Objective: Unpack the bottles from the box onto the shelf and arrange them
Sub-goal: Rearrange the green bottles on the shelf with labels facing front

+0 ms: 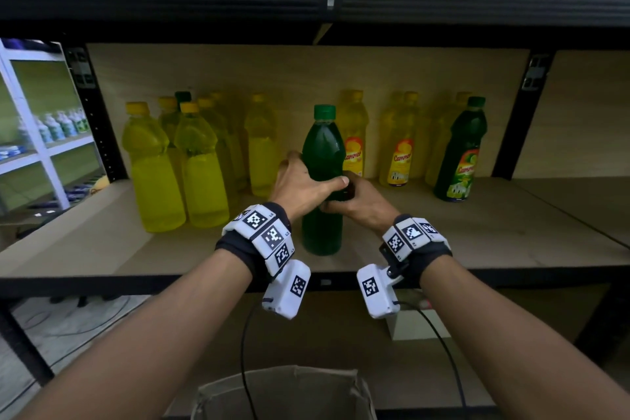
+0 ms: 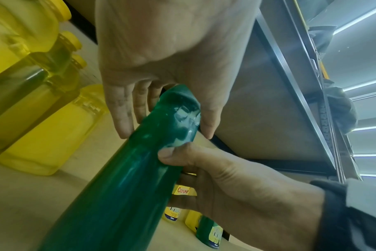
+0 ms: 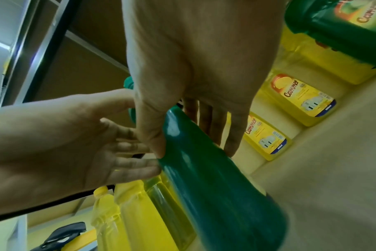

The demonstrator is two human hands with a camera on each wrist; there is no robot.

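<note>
Dim, yellowish light throughout; the shelf (image 1: pixel 392 249) interior is shadowed, its rear bottles soft and hazy; wide-angle bending curves the edges; bright ceiling strips (image 2: pixel 363 18) glare in the left wrist view; both wrist views smear.

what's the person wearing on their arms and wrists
Both forearms are bare, without sleeves. Each wrist has a black fabric band carrying white blocks printed with black square-code markers, and a white camera pod with its own marker hangs below: left wrist rig, right wrist rig. Thin black cables trail down from the pods.
</note>
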